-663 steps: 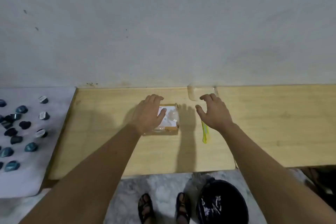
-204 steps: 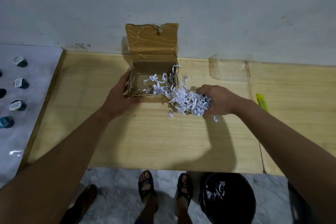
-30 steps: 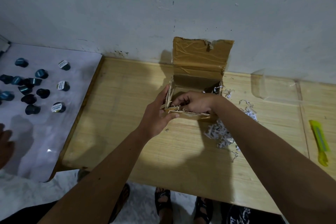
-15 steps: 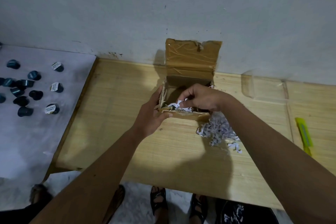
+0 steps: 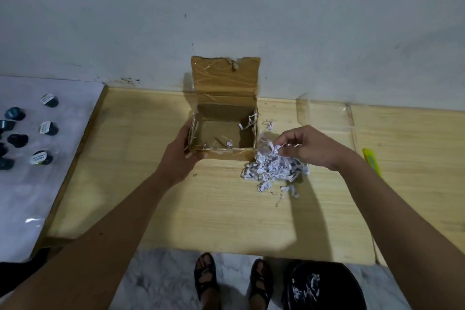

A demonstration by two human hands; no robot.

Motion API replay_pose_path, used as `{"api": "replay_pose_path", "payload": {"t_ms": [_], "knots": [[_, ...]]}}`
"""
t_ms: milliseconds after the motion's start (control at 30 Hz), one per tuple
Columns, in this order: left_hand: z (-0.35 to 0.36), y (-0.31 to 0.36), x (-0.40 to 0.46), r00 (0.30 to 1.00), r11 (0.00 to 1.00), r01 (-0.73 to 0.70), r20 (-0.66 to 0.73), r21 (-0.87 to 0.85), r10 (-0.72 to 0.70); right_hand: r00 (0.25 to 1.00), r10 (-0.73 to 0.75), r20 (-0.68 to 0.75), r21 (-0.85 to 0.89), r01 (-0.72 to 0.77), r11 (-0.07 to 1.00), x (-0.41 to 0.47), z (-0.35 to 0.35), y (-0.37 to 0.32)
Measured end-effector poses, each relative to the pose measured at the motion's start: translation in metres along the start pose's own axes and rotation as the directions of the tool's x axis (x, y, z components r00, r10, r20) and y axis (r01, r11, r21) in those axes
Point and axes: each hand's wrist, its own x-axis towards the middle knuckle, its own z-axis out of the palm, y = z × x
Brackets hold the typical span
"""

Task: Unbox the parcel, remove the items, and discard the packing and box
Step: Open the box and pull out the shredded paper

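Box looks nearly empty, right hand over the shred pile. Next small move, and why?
Probably: right hand drops the strips it pinches onto the shredded paper pile, then picks the last scraps from the box, which the left hand steadies. A few strips remain inside.

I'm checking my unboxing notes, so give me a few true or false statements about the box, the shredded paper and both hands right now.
1. The cardboard box has its lid flap standing open. True.
2. The left hand grips the yellow cutter. False: it holds the box's left wall; the cutter lies untouched on the table.
3. The right hand pinches shredded paper beside the box. True.
4. The box is packed full of shreds. False: only a few strips remain inside.
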Motion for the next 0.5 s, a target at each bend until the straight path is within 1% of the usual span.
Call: {"api": "replay_pose_path", "payload": {"t_ms": [67, 167, 333, 400, 500], "knots": [[0.002, -0.001, -0.001, 1.0, 1.0, 0.017, -0.015, 0.003, -0.016, 0.999, -0.005, -0.049, -0.034, 0.004, 0.999, -0.007, 0.005, 0.006], [0.004, -0.002, -0.001, 0.999, 1.0, 0.028, -0.037, 0.007, -0.028, 0.988, -0.073, -0.139, -0.1, 0.06, 0.993, -0.012, 0.011, 0.012], [0.004, -0.004, -0.001, 0.999, 0.999, 0.012, -0.041, 0.032, -0.01, 0.942, -0.152, -0.298, -0.072, 0.137, 0.988, -0.005, 0.019, 0.012], [0.004, -0.004, 0.0, 0.999, 1.0, 0.01, -0.042, 0.025, -0.009, 0.917, -0.156, -0.366, -0.071, 0.139, 0.988, 0.001, 0.022, 0.009], [0.003, -0.003, 0.0, 0.999, 1.0, 0.009, -0.048, 0.002, -0.009, 0.893, -0.162, -0.42, -0.038, 0.162, 0.986, 0.007, 0.025, 0.007]]}}
